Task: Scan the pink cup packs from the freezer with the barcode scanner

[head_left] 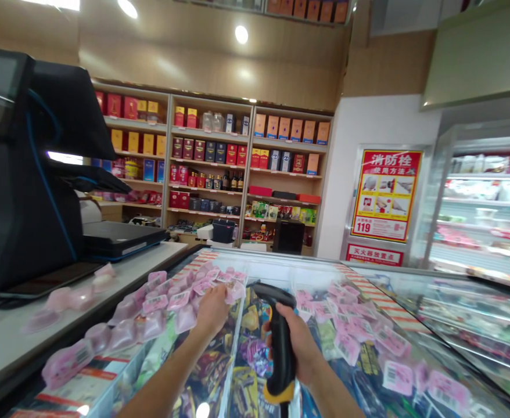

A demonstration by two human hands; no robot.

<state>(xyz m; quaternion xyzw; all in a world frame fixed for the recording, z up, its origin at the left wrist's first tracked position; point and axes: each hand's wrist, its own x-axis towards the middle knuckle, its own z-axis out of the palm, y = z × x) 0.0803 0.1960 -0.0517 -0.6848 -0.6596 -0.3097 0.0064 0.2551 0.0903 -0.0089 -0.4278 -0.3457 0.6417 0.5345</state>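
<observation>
My right hand [301, 342] is wrapped round the grip of a black and yellow barcode scanner [281, 342], its head pointing forward and left over the glass freezer top. Ahead and to the left, my left hand [212, 310] is closed at a small pink plastic pack [236, 291] with a label; its fingertips are partly hidden. Many similar pink packs [180, 299] with white barcodes lie loosely on the glass around and left of that hand. Another spread of pink packs [355, 322] lies to the right of the scanner.
Colourful wrapped goods [248, 374] show through the glass below. On the left a black checkout machine [24, 162] stands on a white counter [2, 342], with several pink pieces [81, 297] there. Stocked shelves [209, 136], a red fire-hydrant poster [385, 194] and a lit display fridge [490, 215] stand beyond.
</observation>
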